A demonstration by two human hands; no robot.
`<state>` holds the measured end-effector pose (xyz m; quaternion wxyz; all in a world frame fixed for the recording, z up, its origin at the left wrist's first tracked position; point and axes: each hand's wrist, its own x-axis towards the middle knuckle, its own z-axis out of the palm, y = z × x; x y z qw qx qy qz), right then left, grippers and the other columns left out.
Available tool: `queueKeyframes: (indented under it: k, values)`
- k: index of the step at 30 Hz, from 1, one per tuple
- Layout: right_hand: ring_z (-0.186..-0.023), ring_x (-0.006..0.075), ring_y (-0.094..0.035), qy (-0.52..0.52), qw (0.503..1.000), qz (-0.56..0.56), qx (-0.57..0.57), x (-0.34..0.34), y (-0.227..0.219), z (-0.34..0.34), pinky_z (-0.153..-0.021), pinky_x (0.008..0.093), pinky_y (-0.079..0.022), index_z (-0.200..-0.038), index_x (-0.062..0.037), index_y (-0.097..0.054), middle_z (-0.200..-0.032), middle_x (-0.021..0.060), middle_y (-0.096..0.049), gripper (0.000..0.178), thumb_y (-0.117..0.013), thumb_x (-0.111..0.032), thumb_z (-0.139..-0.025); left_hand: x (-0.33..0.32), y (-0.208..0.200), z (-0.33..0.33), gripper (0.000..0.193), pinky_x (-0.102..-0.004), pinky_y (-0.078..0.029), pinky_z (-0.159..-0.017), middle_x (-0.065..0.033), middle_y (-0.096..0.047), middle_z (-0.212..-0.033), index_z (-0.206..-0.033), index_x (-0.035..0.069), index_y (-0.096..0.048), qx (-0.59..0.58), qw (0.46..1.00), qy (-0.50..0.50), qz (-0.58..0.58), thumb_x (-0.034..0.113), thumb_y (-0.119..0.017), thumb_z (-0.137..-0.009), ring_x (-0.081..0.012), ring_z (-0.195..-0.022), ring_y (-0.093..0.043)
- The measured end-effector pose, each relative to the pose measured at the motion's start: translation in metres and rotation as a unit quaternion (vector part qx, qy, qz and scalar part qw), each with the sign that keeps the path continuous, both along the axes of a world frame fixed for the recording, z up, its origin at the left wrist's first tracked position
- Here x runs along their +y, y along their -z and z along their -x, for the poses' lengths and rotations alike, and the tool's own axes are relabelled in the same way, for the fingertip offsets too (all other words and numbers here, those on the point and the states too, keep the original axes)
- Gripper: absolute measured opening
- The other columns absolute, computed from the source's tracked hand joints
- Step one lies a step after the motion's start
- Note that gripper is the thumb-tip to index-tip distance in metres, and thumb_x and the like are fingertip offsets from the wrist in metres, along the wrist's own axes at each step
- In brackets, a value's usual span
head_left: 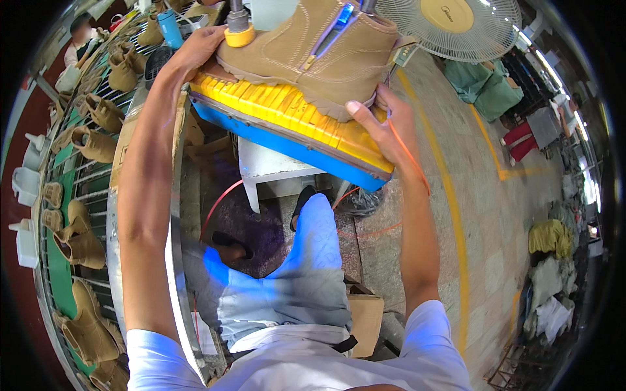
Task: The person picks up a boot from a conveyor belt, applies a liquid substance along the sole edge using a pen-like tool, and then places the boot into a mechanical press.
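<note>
A tan suede boot with a side zip and rugged sole lies on a ribbed yellow pad over a blue base. Its toe points left and its heel right. My left hand is closed at the toe, its fingertips partly hidden beside a yellow-tipped metal press foot. At the heel, my right hand grips the boot, thumb against the sole edge and fingers behind. An orange cord runs across my right wrist. Bluish light falls on the zip.
To the left, a curved rack carries several tan boots, with a blue bottle at its far end. A large fan stands at the upper right. Under the machine are a white stand and a cardboard box. Other people are farther off.
</note>
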<state>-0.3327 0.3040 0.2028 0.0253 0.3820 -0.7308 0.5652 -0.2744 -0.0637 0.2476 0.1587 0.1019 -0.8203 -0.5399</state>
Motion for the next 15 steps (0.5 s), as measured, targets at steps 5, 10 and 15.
queueKeyframes:
  k: [5, 10, 15]
  values:
    - [-0.127, 0.0237, -0.056, 0.042, 0.997, -0.004, 0.057, 0.015, 0.003, 0.019, -0.109, 0.0402, -0.041, -0.146, 0.0032, -0.045, -0.133, 0.0185, -0.064, 0.071, -0.066, -0.040, -0.094, 0.008, 0.009, -0.029, 0.055, -0.0278, -0.057, -0.081, -0.0098, -0.071, -0.106, -0.125, -0.002, -0.063, 0.020, 0.997, -0.018, 0.075, 0.046, -0.043, -0.108, -0.0132, -0.089, -0.069]
    - [-0.109, 0.0224, -0.058, 0.101, 0.990, 0.088, 0.052, 0.074, 0.008, -0.018, -0.101, 0.0374, -0.042, -0.147, 0.0013, -0.046, -0.111, 0.0107, -0.065, 0.059, -0.049, -0.036, -0.102, 0.080, 0.031, -0.101, 0.062, -0.0470, -0.049, -0.081, -0.0277, -0.067, -0.090, -0.096, -0.007, -0.063, 0.100, 0.938, -0.264, 0.201, 0.053, -0.047, -0.102, -0.0439, -0.084, -0.065]
    - [-0.088, 0.0131, -0.052, 0.112, 0.977, 0.112, 0.143, 0.095, -0.003, -0.080, -0.081, 0.0259, -0.042, -0.132, 0.0037, -0.061, -0.089, 0.0066, -0.060, 0.042, -0.046, -0.014, -0.097, 0.187, 0.066, -0.169, 0.036, -0.0426, -0.049, -0.081, -0.0202, -0.061, -0.111, -0.117, -0.003, -0.061, 0.288, 0.878, -0.271, 0.269, 0.023, -0.067, -0.093, -0.0350, -0.094, -0.059]
